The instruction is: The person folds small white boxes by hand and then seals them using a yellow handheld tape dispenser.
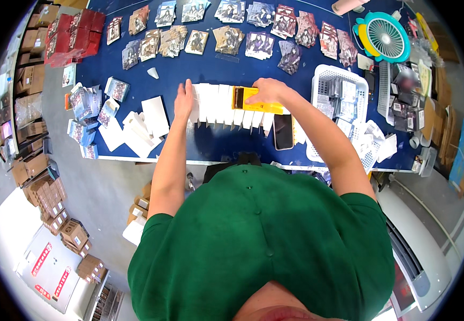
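A row of white flat boxes or sleeves [210, 102] stands side by side on the blue table in front of me. At the row's left end my left hand [183, 102] is upright with fingers stretched out, its palm side against the end piece. My right hand [268, 92] is closed round a flat yellow case [264, 106] with a dark window at its left end, held over the right part of the row. Just below the right hand, a dark-screened phone [283, 131] lies near the table's front edge.
Several fanned card stacks [228, 40] line the far side. Blue illustrated packs [85, 101] and loose white boxes [138, 134] lie at left, red boxes [74, 32] behind them. At right stand a white basket [317, 80] of packs and a teal fan [384, 37].
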A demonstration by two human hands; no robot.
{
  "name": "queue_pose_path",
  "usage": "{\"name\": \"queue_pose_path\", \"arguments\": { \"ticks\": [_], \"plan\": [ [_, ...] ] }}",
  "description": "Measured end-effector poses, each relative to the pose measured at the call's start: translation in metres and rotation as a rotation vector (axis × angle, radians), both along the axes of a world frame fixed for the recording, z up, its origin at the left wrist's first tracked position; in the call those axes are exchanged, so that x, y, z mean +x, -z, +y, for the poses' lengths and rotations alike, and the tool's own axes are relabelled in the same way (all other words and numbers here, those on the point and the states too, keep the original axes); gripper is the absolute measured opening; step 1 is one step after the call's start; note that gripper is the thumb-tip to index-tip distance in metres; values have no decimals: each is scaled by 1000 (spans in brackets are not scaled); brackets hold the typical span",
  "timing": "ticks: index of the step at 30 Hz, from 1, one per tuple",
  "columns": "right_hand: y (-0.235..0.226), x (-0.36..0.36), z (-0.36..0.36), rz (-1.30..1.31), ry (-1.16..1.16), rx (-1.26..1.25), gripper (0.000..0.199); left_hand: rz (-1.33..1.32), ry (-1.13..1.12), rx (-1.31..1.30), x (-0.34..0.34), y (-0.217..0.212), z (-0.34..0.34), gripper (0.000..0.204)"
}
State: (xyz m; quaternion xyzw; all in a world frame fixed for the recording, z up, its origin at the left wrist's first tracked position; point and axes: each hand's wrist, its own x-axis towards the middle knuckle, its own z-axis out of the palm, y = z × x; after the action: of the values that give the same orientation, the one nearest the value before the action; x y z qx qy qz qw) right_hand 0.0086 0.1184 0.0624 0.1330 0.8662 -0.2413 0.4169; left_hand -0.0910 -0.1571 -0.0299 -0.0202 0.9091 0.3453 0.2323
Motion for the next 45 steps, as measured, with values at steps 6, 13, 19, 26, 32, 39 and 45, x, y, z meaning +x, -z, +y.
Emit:
{"name": "queue_pose_path", "arguments": {
  "ticks": [6, 13, 19, 26, 32, 39, 45],
  "plan": [
    [-5, 4, 4, 4, 41, -64, 67, 214, 135, 32, 57, -6, 22, 90],
    [-4, 2, 3, 4, 14, -66, 65, 485, 239, -143, 65, -3, 15, 101],
    [10, 2, 9, 25, 6, -99, 71, 465, 319, -135, 151, -37, 46, 114],
    [9, -8, -1, 60, -83, -106, 71, 469, 237, -197, 218, -31, 106, 136],
    [4, -14, -4, 93, -139, -119, 79, 470, 142, -325, 223, -20, 131, 139],
    [7, -16, -3, 117, -164, -178, 78, 441, 171, -486, 222, -11, 132, 128],
    [5, -15, 1, 67, -198, -140, 82, 408, 167, -504, 223, -19, 138, 125]
  ]
}}
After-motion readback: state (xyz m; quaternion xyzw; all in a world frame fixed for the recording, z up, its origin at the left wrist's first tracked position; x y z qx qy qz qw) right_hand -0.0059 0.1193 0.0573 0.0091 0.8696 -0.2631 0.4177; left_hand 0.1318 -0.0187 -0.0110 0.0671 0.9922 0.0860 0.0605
